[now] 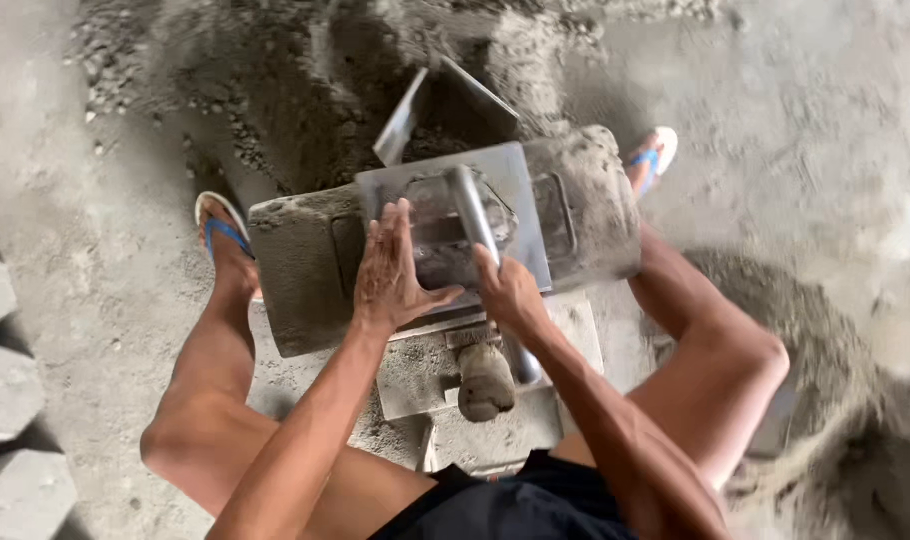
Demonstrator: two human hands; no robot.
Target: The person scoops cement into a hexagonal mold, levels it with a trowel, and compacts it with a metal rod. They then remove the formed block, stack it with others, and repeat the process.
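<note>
The grey metal press plate (445, 215) sits atop the rough cement-caked block mould (305, 270) at picture centre, its tubular handle (472, 215) running from 12 toward 6 o'clock; the left hand (390, 275) lies flat, fingers spread, on the plate, while the right hand (510, 290) is wrapped around the handle's lower part. A shovel blade (400, 120) stands in the damp sand-cement heap (275, 110) at 12 o'clock, finished blocks (0, 400) line the 8 o'clock edge, and bare dusty floor (825, 140) opens toward 2 o'clock.
</note>
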